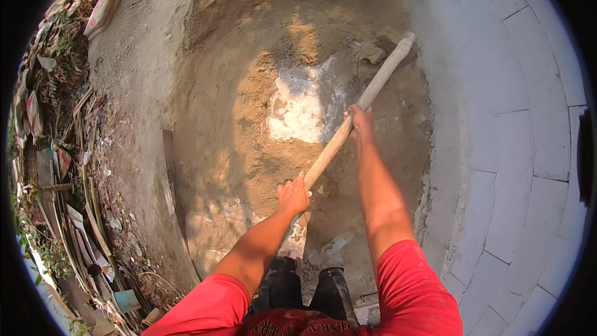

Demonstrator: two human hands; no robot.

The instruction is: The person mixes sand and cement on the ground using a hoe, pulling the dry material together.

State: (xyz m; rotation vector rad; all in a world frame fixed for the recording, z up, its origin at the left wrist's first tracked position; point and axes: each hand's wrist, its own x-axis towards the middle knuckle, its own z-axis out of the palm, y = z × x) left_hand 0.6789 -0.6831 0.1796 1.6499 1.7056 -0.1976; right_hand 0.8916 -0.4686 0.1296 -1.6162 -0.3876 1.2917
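Both of my hands grip a long, pale wooden handle [333, 147] that slants from near my feet up to the right. My left hand [293, 195] is wrapped round its lower part. Farther up, my right hand [360, 121] is closed round the middle. The rounded far end of the handle lies over the right side of the dug ground, by a grey lump [371, 53]. Which tool the handle belongs to does not show plainly. Below it lies damp sandy soil [249, 106] with a bright whitish patch [297, 109].
A wall of grey blocks [504, 149] curves along the right. On the left a thin board [171, 180] stands at the edge of the soil. Beyond it are sticks and debris [93, 211] and a bag [102, 12]. My dusty boots [334, 252] stand on the soil.
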